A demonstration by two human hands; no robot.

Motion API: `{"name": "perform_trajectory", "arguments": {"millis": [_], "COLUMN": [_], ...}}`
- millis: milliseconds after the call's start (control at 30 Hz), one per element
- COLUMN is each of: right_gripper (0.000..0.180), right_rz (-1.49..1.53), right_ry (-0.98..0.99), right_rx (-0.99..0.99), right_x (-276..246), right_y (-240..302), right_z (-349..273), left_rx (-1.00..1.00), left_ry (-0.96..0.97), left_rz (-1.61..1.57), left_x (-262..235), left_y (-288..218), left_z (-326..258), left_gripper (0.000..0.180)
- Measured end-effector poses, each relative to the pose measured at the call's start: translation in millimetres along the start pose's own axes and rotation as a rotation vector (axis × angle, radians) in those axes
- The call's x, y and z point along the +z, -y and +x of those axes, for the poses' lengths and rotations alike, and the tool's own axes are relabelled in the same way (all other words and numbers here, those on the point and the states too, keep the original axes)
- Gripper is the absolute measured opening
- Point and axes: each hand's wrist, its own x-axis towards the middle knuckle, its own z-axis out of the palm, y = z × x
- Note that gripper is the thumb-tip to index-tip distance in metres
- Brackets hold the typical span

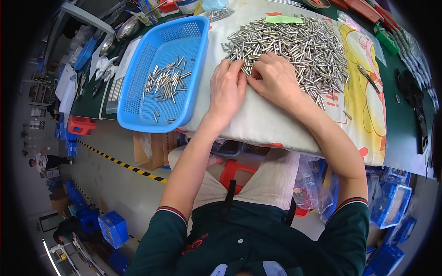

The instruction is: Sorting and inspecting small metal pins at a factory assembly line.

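Observation:
A wide heap of small silvery metal pins [294,43] is spread over a printed cloth [271,124] on the table. At its near left edge my left hand [226,86] and my right hand [275,78] are close together, thumbs facing each other. Both have their fingers curled in at the pins. What lies between the fingertips is mostly hidden by the hands. To the left of my left hand stands a blue plastic basket [195,87] with perforated walls. A smaller, loose group of metal pins [166,83] lies in it.
A strip of green paper [284,20] rests on the heap's far side. Right of the heap lie small pliers [368,78]. White gloves [106,69] are left of the basket, and a green tray [386,39] stands at the far right. Blue crates [390,202] stand below, right.

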Motion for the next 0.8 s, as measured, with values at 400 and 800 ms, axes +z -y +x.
{"name": "perform_trajectory", "arguments": {"millis": [400, 800], "right_gripper": [0.006, 0.009], "right_rz": [-0.078, 0.128], "right_ry": [0.131, 0.158], "right_rx": [0.017, 0.052], "right_x": [-23, -28], "right_y": [4, 4], "right_z": [-13, -10], "left_rx": [0.054, 0.054], "left_ry": [0.096, 0.073], "left_rz": [0.028, 0.098], "left_x": [-10, -21], "left_y": [-9, -14], "left_z": [-12, -23], "left_gripper": [0.016, 0.017]}}
